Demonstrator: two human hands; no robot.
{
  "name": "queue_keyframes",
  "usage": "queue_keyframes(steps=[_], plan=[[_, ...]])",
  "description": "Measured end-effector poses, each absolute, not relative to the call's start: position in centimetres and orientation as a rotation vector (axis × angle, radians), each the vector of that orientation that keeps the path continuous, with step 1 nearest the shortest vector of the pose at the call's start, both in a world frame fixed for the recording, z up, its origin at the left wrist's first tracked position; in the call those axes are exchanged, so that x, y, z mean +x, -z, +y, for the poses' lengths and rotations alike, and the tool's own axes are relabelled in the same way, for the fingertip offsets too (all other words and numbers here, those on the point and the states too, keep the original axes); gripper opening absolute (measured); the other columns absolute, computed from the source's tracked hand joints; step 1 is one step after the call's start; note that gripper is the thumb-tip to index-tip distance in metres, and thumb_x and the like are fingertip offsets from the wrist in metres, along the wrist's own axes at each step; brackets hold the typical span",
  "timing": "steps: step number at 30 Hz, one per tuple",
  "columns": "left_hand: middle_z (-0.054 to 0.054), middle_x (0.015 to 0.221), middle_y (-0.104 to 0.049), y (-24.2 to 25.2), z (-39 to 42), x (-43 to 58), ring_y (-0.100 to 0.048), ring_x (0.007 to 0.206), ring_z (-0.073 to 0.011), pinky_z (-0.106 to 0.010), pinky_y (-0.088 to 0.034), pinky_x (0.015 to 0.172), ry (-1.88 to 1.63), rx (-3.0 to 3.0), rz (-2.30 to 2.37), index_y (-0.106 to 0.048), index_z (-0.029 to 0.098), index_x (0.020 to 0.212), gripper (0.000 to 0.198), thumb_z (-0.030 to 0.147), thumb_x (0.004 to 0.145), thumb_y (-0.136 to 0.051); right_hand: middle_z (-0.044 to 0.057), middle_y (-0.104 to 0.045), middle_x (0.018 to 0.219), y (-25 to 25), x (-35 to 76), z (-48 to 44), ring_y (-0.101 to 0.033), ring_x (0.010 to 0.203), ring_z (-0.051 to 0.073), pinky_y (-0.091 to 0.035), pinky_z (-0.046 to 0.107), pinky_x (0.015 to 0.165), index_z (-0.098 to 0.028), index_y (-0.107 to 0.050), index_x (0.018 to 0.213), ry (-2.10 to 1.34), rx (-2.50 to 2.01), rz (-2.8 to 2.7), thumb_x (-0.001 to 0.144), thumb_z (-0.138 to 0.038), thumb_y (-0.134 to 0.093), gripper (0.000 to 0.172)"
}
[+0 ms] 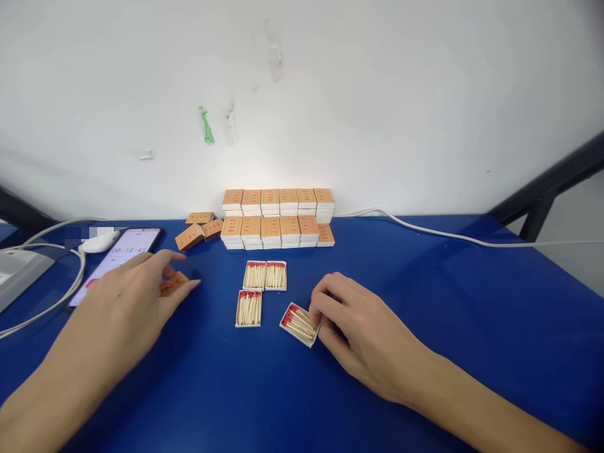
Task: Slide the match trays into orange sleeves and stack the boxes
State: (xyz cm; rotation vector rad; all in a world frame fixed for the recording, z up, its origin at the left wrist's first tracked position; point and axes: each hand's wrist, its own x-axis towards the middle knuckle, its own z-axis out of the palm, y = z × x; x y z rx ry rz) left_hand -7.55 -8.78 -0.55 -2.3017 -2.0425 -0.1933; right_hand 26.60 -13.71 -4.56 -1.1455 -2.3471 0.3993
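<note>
My right hand [363,333] grips the right end of a tilted matchbox tray [300,324], full of red-headed matches, between thumb and fingers. Left of it on the table are three more filled trays: a front one [248,308] and two side by side behind, a left one [255,275] and a right one [276,275]. My left hand [141,289] hovers at the left with thumb and index finger apart. An orange matchbox piece [173,284] shows between those fingers, partly hidden by the hand; I cannot tell whether it is touched.
Closed orange-and-white matchboxes [270,229] stand stacked in two rows by the wall. Several loose ones [189,236] lie to their left. A phone with a running timer [136,242], a white mouse-like object [99,240] and a power strip [19,270] are at far left. A white cable [434,233] runs along the back right.
</note>
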Motion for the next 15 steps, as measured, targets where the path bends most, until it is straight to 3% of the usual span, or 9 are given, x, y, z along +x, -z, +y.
queue_keyframes(steps=[4, 6, 11, 15], plan=[[-0.003, 0.105, -0.083, 1.4, -8.7, -6.8, -0.079, 0.087, -0.0271, -0.036, -0.058, 0.073, 0.654, -2.634, -1.923, -0.071, 0.034, 0.132, 0.045, 0.069, 0.103, -0.069, 0.006, -0.064, 0.101, 4.3, 26.7, -13.5, -0.058, 0.087, 0.022, -0.05, 0.041, 0.076, -0.023, -0.06, 0.1, -0.409, -1.16, -2.309, 0.101, -0.006, -0.051, 0.019], [-0.004, 0.108, -0.083, 1.7, -8.7, -6.7, -0.079, 0.09, -0.028, -0.037, -0.059, 0.074, 0.698, -2.693, -1.92, -0.072, 0.036, 0.134, 0.046, 0.068, 0.101, -0.071, 0.005, -0.064, 0.1, 4.0, 26.6, -13.6, -0.058, 0.087, 0.022, -0.05, 0.042, 0.076, -0.023, -0.061, 0.103, -0.414, -1.163, -2.305, 0.101, -0.009, -0.052, 0.017], [-0.007, 0.128, -0.083, 2.5, -8.6, -7.5, -0.08, 0.113, -0.0344, -0.046, -0.064, 0.097, 0.615, -2.693, -1.976, -0.071, 0.039, 0.142, 0.053, 0.064, 0.095, -0.079, 0.005, -0.066, 0.101, 3.6, 26.3, -14.0, -0.059, 0.086, 0.023, -0.052, 0.043, 0.075, -0.023, -0.06, 0.109, -0.397, -1.162, -2.3, 0.1, -0.021, -0.063, 0.01], [-0.006, 0.115, -0.086, 2.3, -8.2, -8.4, -0.083, 0.1, -0.0359, -0.047, -0.066, 0.087, 0.636, -2.669, -2.019, -0.077, 0.04, 0.134, 0.049, 0.055, 0.088, -0.085, 0.009, -0.07, 0.115, 3.7, 26.4, -13.9, -0.065, 0.096, 0.027, -0.058, 0.046, 0.081, -0.023, -0.062, 0.127, -0.388, -1.156, -2.336, 0.1, -0.038, -0.077, 0.035]])
